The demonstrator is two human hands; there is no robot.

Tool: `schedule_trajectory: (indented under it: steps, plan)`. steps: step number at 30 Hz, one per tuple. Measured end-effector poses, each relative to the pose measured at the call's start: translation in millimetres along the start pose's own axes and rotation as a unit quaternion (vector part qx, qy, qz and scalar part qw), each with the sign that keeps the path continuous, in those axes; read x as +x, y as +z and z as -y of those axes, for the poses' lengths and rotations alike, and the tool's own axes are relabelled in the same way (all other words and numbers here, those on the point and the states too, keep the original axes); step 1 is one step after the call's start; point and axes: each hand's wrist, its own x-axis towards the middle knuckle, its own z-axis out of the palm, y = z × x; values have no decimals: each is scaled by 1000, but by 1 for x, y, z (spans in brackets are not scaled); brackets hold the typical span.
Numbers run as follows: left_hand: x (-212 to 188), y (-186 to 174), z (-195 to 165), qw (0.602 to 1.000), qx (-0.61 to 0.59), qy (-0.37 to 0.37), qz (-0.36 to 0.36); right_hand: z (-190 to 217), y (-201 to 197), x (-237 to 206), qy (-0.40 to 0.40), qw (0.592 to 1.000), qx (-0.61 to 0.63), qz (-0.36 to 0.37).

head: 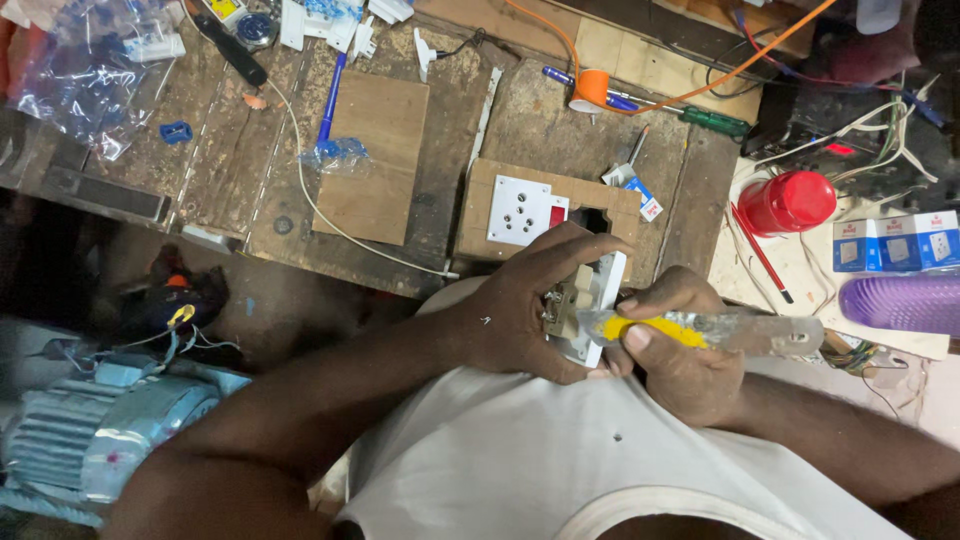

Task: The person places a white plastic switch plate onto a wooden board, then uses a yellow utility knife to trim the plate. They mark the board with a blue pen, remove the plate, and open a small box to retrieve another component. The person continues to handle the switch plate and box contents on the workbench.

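Observation:
My left hand (pixel 520 305) grips a small white switch module (pixel 585 305) with beige parts, held back side up close to my chest. In my right hand (pixel 680 345) is a screwdriver with a clear and yellow handle (pixel 720 332), whose tip end meets the module. Just beyond my hands a wooden switch board (pixel 480 230) lies on the workbench, carrying a white socket plate (pixel 518 210) with a red switch beside it and an open cut-out to the right.
The worn wooden workbench (pixel 230 160) holds a wooden block (pixel 375 155), a blue pen, a green screwdriver (pixel 715 122), orange wire and white parts. At right are a red cap (pixel 790 200), small boxes and a purple object. A pale blue motor (pixel 100 440) sits lower left.

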Motion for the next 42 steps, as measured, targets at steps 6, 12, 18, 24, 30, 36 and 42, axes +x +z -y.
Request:
schedule_trajectory:
  steps: [6, 12, 18, 24, 30, 36, 42]
  plan:
    - [-2, -1, -4, 999, -20, -31, 31, 1, 0, 0, 18, 999, -39, 20]
    - [-4, -1, -5, 999, 2, -34, 24, 3, 0, 1, 40, 998, -31, 37]
    - [-3, 0, -3, 1000, -18, -9, 19, 2, -5, -1, 85, 996, -4, 22]
    - [2, -2, -1, 999, -24, -29, 18, 3, -13, 4, 87, 993, 76, -31]
    - [5, -5, 1, 1000, -13, -9, 9, 3, -14, 6, 50, 997, 59, -18]
    - [6, -2, 5, 999, -27, -13, 13, -4, -17, -1, 43, 999, 30, 13]
    - [2, -2, 7, 1000, -7, -18, 10, -9, -18, -5, 33, 997, -76, 9]
